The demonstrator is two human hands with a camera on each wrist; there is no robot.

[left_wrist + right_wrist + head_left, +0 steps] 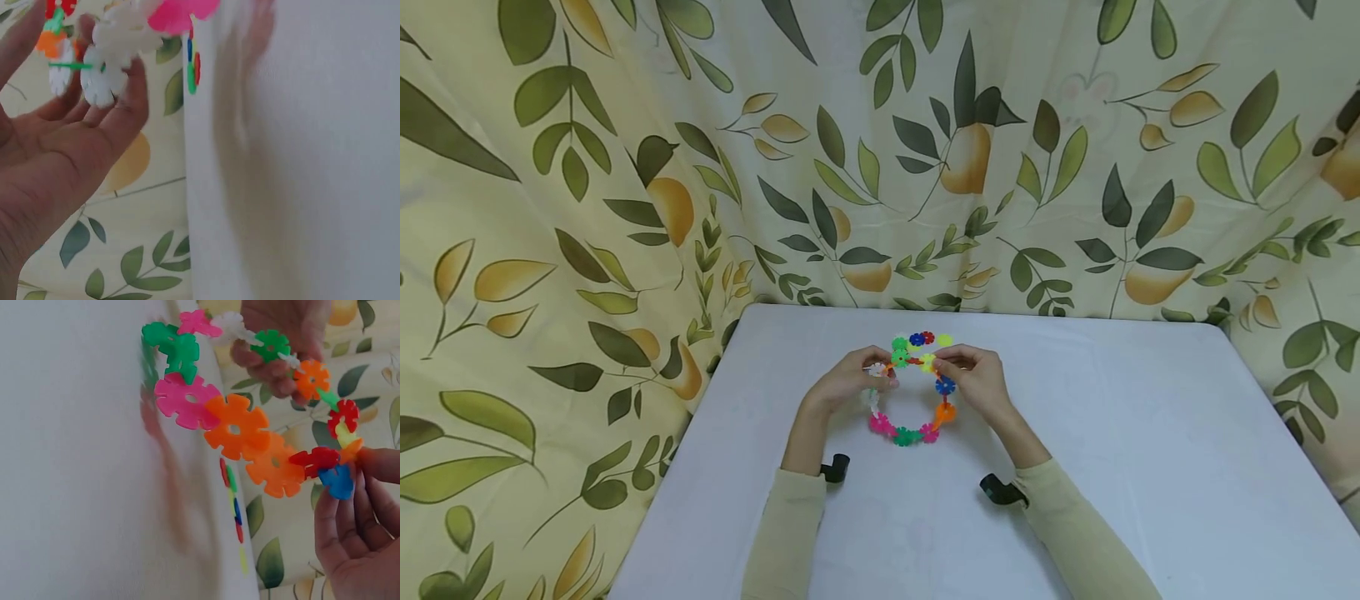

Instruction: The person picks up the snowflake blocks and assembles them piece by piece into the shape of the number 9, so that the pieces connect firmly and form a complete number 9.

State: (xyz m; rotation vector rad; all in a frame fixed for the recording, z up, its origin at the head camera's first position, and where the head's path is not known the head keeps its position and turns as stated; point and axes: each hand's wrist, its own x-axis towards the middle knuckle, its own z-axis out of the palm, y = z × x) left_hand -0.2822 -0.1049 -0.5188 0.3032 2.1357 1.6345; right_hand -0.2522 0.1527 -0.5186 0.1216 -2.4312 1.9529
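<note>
A closed-looking ring of linked plastic snowflake pieces (880, 425), in pink, green, orange, blue, red, yellow and white, is held up above the table. My left hand (847, 379) grips its upper left side; in the left wrist view, white snowflake pieces (125, 34) lie against the curled fingers. On the upper right, my right hand (981, 379) pinches the ring between thumb and fingers. The right wrist view shows that grip beside a blue piece (337, 481), with orange pieces (236, 428) hanging further along. Fingers hide some of the links.
Several loose snowflake pieces, among them a blue one (917, 339) and a yellow one (945, 340), lie on the white table (1120, 433) just beyond the ring. A leaf-patterned curtain (820, 167) stands behind and to the sides. Small black wrist cameras (1000, 489) sit at both cuffs.
</note>
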